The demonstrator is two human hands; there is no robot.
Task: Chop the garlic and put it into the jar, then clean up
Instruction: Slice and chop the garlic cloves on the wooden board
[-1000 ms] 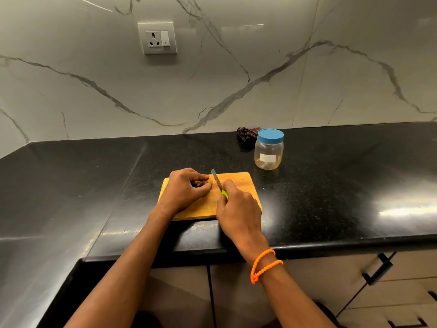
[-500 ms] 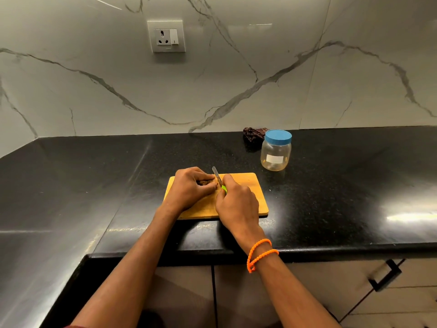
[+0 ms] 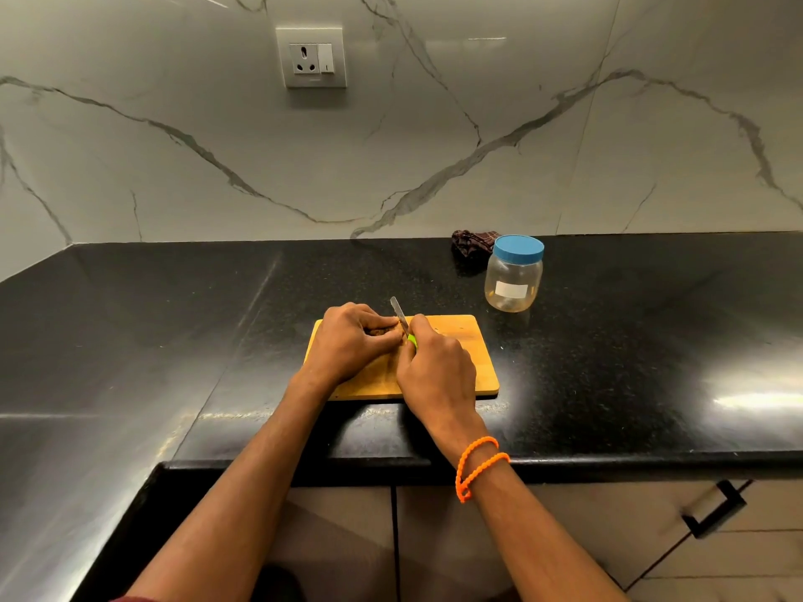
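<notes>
Countertop black, glossy; marble backsplash; wall socket; cabinets below.

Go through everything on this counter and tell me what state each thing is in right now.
Jar: upright, blue lid on.
Knife: gripped, blade over the board.
Garlic: pinned under curled fingers.
Cutting board: flat on the counter.
Left hand: holds the garlic.
Right hand: grips the knife.
Cloth: crumpled behind the jar.

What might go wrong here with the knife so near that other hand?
The knife blade sits right beside the left hand, whose curled fingers hold the garlic, so a slip could likely nick a fingertip. The right hand grips low on the green handle, near the blade. The jar still has its lid on, so chopped pieces must wait on the cutting board.
</notes>
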